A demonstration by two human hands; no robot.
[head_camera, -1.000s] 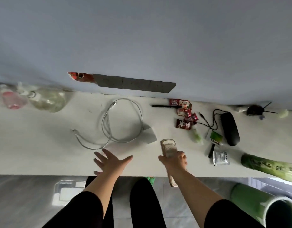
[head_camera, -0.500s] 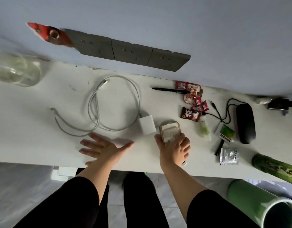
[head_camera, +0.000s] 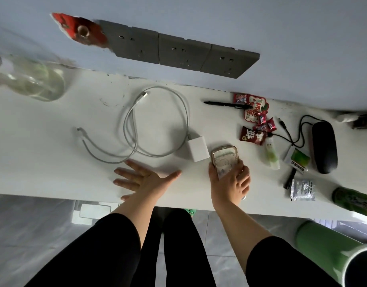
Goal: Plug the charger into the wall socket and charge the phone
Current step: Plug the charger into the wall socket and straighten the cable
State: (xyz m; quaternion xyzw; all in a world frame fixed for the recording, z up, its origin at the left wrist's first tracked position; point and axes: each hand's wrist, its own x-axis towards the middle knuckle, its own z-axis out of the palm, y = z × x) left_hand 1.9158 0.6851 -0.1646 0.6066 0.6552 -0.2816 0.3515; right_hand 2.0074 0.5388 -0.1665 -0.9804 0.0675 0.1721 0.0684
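Note:
A white charger block (head_camera: 197,148) lies on the white table (head_camera: 44,154), its white cable (head_camera: 155,121) coiled in loops to the left. Three grey wall sockets (head_camera: 182,52) sit in a row on the wall above the table's back edge. My right hand (head_camera: 230,183) grips a phone (head_camera: 224,160) in a clear case, just right of the charger block, with the phone resting on the table. My left hand (head_camera: 143,180) lies flat on the table with fingers spread, below the cable loops and holding nothing.
Red snack packets (head_camera: 253,121) and a black pen (head_camera: 226,104) lie right of the charger. Further right are a black case (head_camera: 324,146) with a black cord, a small green tube (head_camera: 271,155), a foil sachet (head_camera: 302,189) and a green bottle (head_camera: 354,201). A glass jar (head_camera: 33,79) stands far left.
The view has moved closer to the table and sockets. My right hand has slid the phone up onto the table beside the charger block. My left hand has stayed flat and open.

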